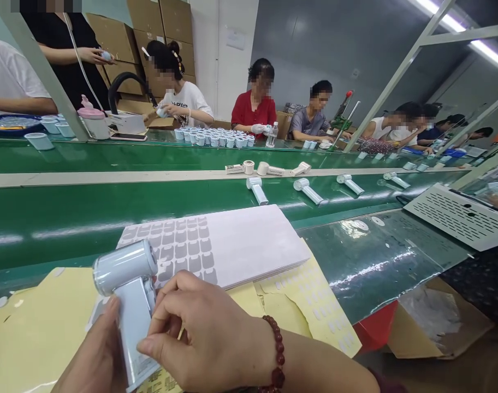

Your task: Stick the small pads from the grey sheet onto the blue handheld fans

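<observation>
head view: the right hand (pixel 202 333), a red bead bracelet (pixel 277 349) on its wrist, and the left hand (pixel 95 352) close firmly on the handle of a pale blue handheld device (pixel 134 322), held upright above yellow backing paper (pixel 36 333). a stack of white sticker sheets (pixel 232 245) lies just beyond, with similar devices (pixel 308 191) on the green conveyor belt (pixel 110 240).

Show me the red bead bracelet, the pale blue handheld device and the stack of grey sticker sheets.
Red bead bracelet (pixel 277 349): head view, on the beads at the wrist.
Pale blue handheld device (pixel 124 267): head view, on its round barrel.
Stack of grey sticker sheets (pixel 187 248): head view, on the grey shapes.
</observation>
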`<action>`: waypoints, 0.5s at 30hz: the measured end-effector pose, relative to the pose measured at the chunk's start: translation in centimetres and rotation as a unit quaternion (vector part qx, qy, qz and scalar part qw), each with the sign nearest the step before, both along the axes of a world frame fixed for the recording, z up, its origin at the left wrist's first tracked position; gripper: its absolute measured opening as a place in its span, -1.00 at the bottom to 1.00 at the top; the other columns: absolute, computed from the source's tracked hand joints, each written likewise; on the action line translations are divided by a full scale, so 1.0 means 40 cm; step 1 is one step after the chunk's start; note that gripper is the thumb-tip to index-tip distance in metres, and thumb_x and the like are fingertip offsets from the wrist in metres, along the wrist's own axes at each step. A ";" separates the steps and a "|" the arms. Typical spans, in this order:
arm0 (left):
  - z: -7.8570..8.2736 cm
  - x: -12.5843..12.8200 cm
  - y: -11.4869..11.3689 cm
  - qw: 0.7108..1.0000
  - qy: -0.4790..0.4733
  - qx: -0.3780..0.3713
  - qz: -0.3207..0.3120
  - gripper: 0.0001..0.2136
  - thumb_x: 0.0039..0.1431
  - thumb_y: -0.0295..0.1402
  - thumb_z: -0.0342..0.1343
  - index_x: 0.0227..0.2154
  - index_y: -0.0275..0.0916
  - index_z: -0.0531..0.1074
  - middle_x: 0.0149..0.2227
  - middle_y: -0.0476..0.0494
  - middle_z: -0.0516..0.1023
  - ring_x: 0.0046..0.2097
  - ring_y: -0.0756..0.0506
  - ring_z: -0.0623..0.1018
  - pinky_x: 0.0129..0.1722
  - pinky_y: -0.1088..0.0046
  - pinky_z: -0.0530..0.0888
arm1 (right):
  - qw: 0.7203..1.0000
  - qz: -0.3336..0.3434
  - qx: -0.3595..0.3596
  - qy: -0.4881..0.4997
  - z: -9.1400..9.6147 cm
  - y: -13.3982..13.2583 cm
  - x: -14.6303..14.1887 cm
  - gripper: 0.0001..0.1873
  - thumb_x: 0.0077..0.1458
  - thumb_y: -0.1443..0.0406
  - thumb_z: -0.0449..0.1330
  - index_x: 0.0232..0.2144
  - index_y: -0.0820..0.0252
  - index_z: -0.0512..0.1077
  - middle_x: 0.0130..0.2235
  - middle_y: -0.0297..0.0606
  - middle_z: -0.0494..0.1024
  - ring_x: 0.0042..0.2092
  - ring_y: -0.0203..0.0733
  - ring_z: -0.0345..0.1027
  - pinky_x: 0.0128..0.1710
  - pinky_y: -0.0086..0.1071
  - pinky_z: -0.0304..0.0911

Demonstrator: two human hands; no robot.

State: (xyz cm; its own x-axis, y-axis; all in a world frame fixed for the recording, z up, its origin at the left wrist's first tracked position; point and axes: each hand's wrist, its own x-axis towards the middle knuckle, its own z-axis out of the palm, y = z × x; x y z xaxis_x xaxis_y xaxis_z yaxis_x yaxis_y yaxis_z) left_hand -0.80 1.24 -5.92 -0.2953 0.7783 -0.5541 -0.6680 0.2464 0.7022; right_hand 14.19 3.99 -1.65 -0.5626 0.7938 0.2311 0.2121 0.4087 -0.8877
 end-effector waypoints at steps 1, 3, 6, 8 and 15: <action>0.007 0.006 0.002 1.000 0.009 0.003 -0.006 -0.76 0.21 -0.44 0.05 -0.15 -0.20 0.58 -0.25 -0.10 0.65 -0.27 -0.19 0.65 -0.38 0.50 0.61 | 1.000 -0.001 0.001 -0.003 0.001 0.002 -0.002 -0.72 0.07 0.38 0.30 -0.54 0.11 0.26 -0.31 -0.31 0.38 -0.07 -0.18 0.39 -0.27 -0.50 0.35; 0.029 0.020 0.008 1.000 0.011 0.001 -0.004 -0.78 0.19 -0.34 0.11 -0.13 -0.15 0.56 -0.29 -0.09 0.63 -0.22 -0.24 0.65 -0.36 0.43 0.63 | 1.000 0.002 0.009 -0.014 0.001 0.004 -0.005 -0.72 0.08 0.37 0.28 -0.53 0.10 0.24 -0.34 -0.32 0.38 -0.03 -0.17 0.39 -0.28 -0.50 0.35; 0.064 0.040 0.021 0.999 -0.024 -0.017 0.011 -0.65 0.08 -0.12 0.24 -0.05 -0.03 0.51 -0.31 -0.05 0.64 -0.13 -0.33 0.63 -0.33 0.29 0.66 | 0.998 -0.005 0.033 -0.052 -0.001 0.007 -0.007 -0.73 0.12 0.33 0.27 -0.50 0.10 0.23 -0.32 -0.32 0.36 -0.04 -0.16 0.41 -0.22 -0.47 0.37; 0.079 0.043 0.030 0.999 -0.036 -0.019 0.000 -0.49 -0.04 -0.01 0.31 0.01 0.03 0.48 -0.28 -0.05 0.66 -0.07 -0.39 0.61 -0.31 0.21 0.67 | 0.996 -0.013 0.049 -0.073 -0.003 0.010 -0.003 -0.76 0.13 0.32 0.27 -0.46 0.12 0.26 -0.27 -0.31 0.36 -0.09 -0.18 0.42 -0.18 -0.44 0.37; 0.043 -0.001 0.012 0.995 0.023 -0.006 -0.098 -0.15 -0.46 -0.12 0.52 0.08 0.16 0.45 -0.14 -0.04 0.67 0.11 -0.52 0.50 -0.24 0.03 0.67 | 1.000 0.003 -0.020 -0.013 -0.005 0.034 0.008 -0.78 0.09 0.30 0.34 -0.48 0.15 0.35 -0.24 -0.30 0.38 -0.06 -0.19 0.40 -0.21 -0.47 0.36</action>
